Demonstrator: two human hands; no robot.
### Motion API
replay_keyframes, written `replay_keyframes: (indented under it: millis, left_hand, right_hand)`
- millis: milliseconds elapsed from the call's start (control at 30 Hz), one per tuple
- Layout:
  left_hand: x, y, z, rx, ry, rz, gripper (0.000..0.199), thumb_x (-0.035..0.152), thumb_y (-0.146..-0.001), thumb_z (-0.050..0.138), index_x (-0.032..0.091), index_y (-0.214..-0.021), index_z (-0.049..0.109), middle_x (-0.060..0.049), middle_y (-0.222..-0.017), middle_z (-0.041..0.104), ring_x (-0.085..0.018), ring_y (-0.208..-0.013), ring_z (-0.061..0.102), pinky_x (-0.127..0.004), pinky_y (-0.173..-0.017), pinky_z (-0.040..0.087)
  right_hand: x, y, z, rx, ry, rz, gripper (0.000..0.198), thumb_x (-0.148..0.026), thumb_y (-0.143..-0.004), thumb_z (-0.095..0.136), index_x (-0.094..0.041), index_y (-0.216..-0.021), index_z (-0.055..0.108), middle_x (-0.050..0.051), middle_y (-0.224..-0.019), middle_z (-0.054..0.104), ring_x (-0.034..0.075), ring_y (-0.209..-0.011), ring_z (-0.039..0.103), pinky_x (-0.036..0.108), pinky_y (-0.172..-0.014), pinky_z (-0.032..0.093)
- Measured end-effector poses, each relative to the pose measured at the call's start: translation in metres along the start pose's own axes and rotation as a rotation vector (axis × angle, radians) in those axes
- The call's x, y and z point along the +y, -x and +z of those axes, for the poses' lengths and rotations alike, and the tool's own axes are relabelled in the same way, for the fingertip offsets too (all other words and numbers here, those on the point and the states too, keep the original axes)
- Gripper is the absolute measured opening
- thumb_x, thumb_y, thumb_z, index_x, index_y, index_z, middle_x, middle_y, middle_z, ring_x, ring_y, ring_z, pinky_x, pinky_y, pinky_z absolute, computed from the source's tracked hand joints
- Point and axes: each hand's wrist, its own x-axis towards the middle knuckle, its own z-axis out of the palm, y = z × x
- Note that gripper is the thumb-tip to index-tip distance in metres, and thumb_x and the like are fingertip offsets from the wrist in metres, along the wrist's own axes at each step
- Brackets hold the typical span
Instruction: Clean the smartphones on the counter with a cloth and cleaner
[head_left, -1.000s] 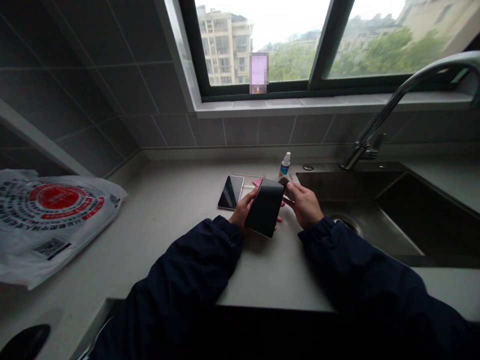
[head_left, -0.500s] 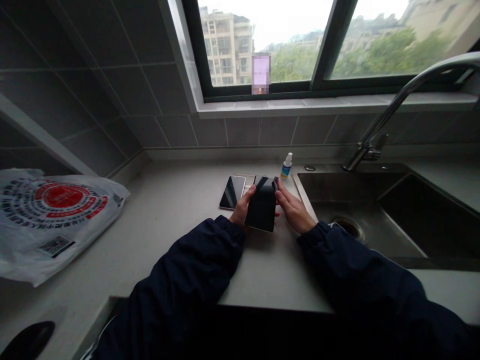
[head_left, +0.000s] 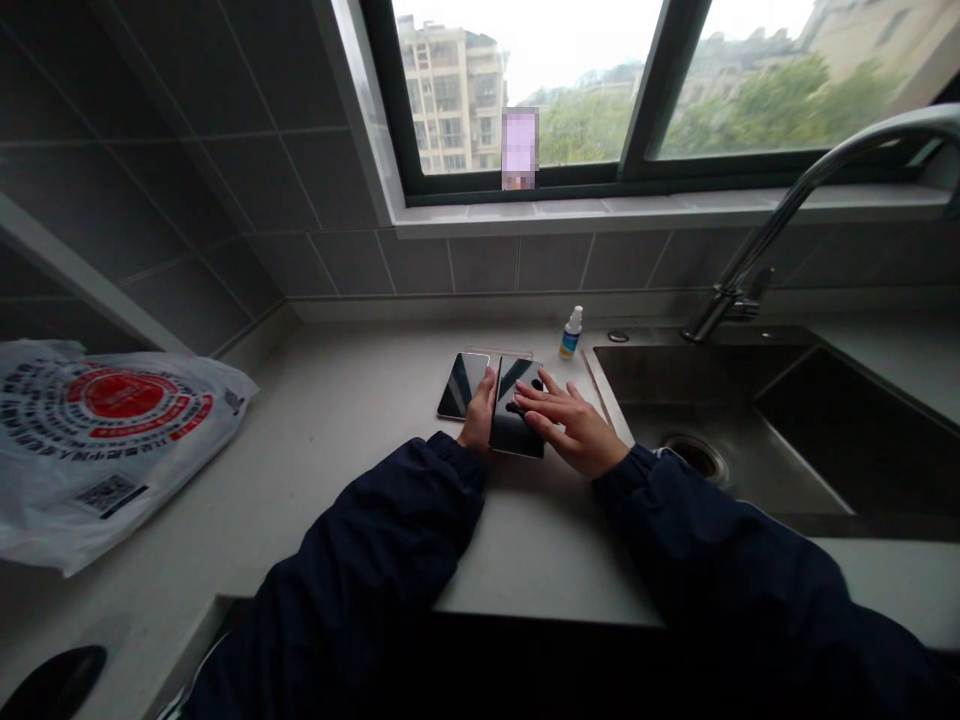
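My left hand grips the left edge of a black-screened phone, held tilted above the counter. Over its glossy screen lies my right hand, fingers stretched out and slightly spread. Beneath those fingers shows a small dark piece, apparently a cloth, pressed on the screen; most of it is hidden. A second phone rests face up on the counter, just left of my left hand. Behind the held phone, a thin clear flat item is partly covered. A small white spray bottle with a blue and yellow label stands beyond my right hand.
The pale countertop runs along a tiled wall below a window. To the right is a steel sink with a curved faucet. A white plastic bag lies at left, and a dark rounded object sits lower left.
My right hand has moved from the held phone's right edge to the left, over its screen, with the dark piece under its fingers. My left hand keeps its grip.
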Motion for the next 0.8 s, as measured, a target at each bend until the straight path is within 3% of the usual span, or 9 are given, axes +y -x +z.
replay_keyframes:
  millis: [133,267,333,433,567,800]
  left_hand:
    - [-0.001,-0.001,0.001,0.073,0.02,0.057,0.065,0.053,-0.105,0.031,0.006,-0.144,0.053,-0.018,-0.121,0.072,-0.029,-0.116,0.068,-0.04,-0.108,0.047]
    - [-0.001,-0.003,-0.003,0.071,0.032,0.062,0.065,0.055,-0.104,0.032,0.007,-0.142,0.055,-0.018,-0.121,0.071,-0.03,-0.117,0.067,-0.043,-0.109,0.046]
    - [-0.001,-0.004,-0.003,0.063,0.038,0.055,0.065,0.055,-0.104,0.032,0.008,-0.142,0.055,-0.018,-0.12,0.072,-0.031,-0.116,0.068,-0.045,-0.109,0.046]
    - [-0.001,-0.004,-0.002,0.054,0.034,0.041,0.064,0.054,-0.104,0.031,0.009,-0.142,0.055,-0.017,-0.118,0.072,-0.03,-0.114,0.069,-0.044,-0.108,0.047]
    - [0.0,-0.003,0.001,0.016,0.007,-0.019,0.066,0.055,-0.104,0.029,0.007,-0.142,0.055,-0.018,-0.117,0.072,-0.03,-0.112,0.07,-0.043,-0.108,0.047]
    - [-0.001,0.005,0.01,-0.048,-0.02,-0.152,0.061,0.049,-0.105,0.03,0.012,-0.15,0.049,-0.015,-0.126,0.07,-0.028,-0.116,0.068,-0.04,-0.109,0.046]
  right_hand:
    - [-0.003,0.002,0.0,-0.021,0.01,-0.084,0.037,-0.037,-0.101,0.051,-0.029,-0.134,0.066,0.007,-0.149,0.056,0.035,-0.153,0.025,0.079,-0.115,0.018]
    - [-0.009,0.005,0.0,0.083,0.064,-0.196,0.042,-0.031,-0.099,0.056,-0.027,-0.14,0.061,0.009,-0.152,0.052,0.034,-0.152,0.03,0.073,-0.118,0.021]
    - [-0.011,0.005,0.0,0.13,0.078,-0.237,0.041,-0.029,-0.099,0.057,-0.027,-0.139,0.061,0.009,-0.149,0.056,0.032,-0.149,0.036,0.067,-0.12,0.024]
    - [-0.01,0.006,0.001,0.07,0.07,-0.268,0.038,-0.029,-0.099,0.057,-0.028,-0.136,0.064,0.009,-0.143,0.063,0.029,-0.142,0.05,0.062,-0.12,0.03]
    - [-0.004,0.003,0.002,-0.035,0.119,-0.181,0.049,-0.035,-0.101,0.053,-0.027,-0.149,0.051,0.011,-0.153,0.052,0.031,-0.147,0.042,0.067,-0.119,0.028]
    - [0.009,-0.002,0.001,0.048,0.221,0.015,0.06,-0.043,-0.103,0.043,-0.022,-0.159,0.036,0.013,-0.164,0.033,0.033,-0.155,0.026,0.07,-0.118,0.026]
